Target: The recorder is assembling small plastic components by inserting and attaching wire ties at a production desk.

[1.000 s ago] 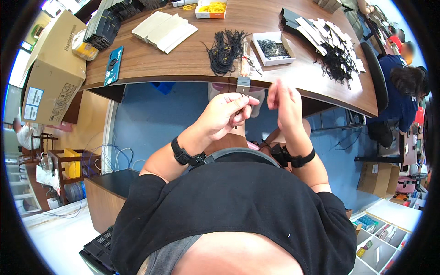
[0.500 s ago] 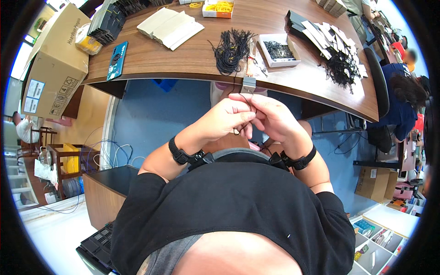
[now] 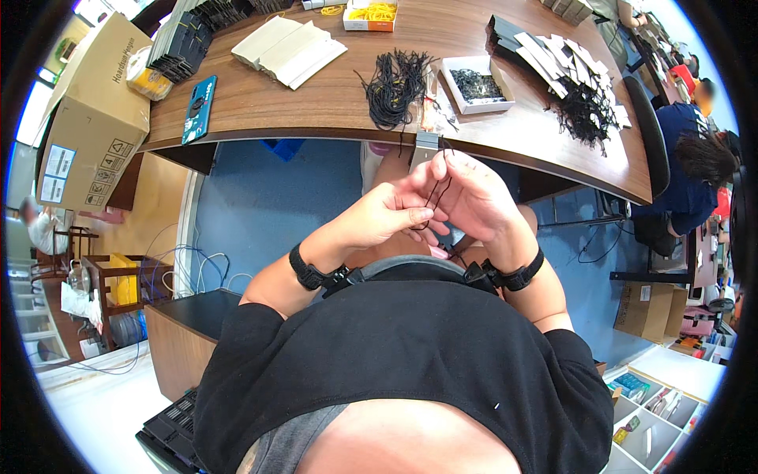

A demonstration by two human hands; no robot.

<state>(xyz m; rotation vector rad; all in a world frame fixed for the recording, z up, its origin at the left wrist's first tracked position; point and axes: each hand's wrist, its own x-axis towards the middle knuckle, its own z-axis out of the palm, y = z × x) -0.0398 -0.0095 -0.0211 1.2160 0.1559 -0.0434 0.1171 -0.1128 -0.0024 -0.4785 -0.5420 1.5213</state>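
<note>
Just below the table's front edge, my two hands work close together on a thin black cord (image 3: 444, 189). My left hand (image 3: 387, 212) is closed, its thumb pressing the cord against the fingers. My right hand (image 3: 480, 196) pinches the cord's upper part between thumb and fingertips, palm turned toward the left hand. Some of the cord is hidden among the fingers. Right behind the hands, a grey metal block (image 3: 425, 144) sits at the table edge. Past it lies a bundle of black cords (image 3: 393, 93), beside a white box (image 3: 512, 103) of small black pieces.
On the wooden table (image 3: 300, 110) are pale card strips (image 3: 288, 51), a blue phone (image 3: 200, 109), a box of yellow bands (image 3: 371, 25) and white tags with black cords (image 3: 584, 99). A large carton (image 3: 95, 118) stands left. A person (image 3: 679, 170) sits at right.
My right fingertips have risen and moved slightly right, drawing the cord out into a longer visible loop between the hands. The left hand has shifted only a little.
</note>
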